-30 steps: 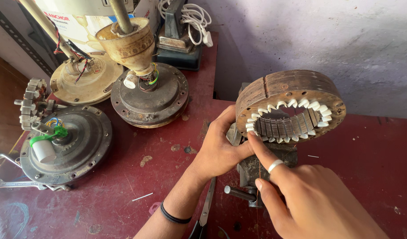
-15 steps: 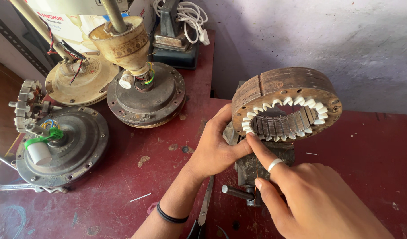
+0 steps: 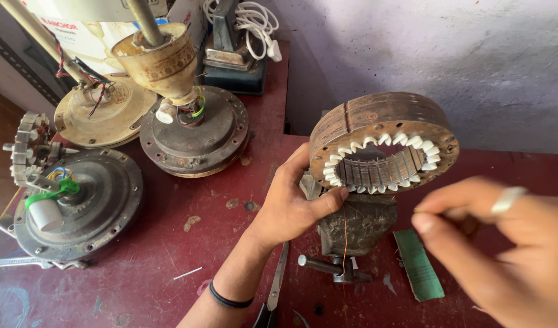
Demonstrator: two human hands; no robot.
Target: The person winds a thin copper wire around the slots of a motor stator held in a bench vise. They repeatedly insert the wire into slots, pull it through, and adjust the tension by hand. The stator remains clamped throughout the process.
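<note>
A rusty ring-shaped stator core (image 3: 385, 143) is held at its lower-left rim by the left hand (image 3: 294, 203), centre of frame, thumb pressed on the front face, fingers curled behind & hidden. A thin copper wire (image 3: 344, 234) is seen hanging from near the thumb tip; its upper end can't be made out. The core sits centre-right, tilted toward the camera, over a small dark bench vise (image 3: 355, 228); whether it is clamped or just resting there can't be told, the contact being hidden by the core itself. White slot liners (image 3: 388, 140) are seen poking out round the inner bore.

The right hand (image 3: 497, 243), lower right, is blurred & cut off by the frame edge; fingers are bunched forward, a ring on one, well apart from the core. Whether anything is pinched can't be told.

A green strip (image 3: 418, 264) lies on the red bench (image 3: 169, 243) just right of the vise. Scissors (image 3: 273, 291) are partly hidden under the left forearm. At left, three fan motor housings (image 3: 194, 127) are stood, w/ a stator spool (image 3: 27, 149) cut off at far left. A white cable (image 3: 248, 21) is coiled at top.
</note>
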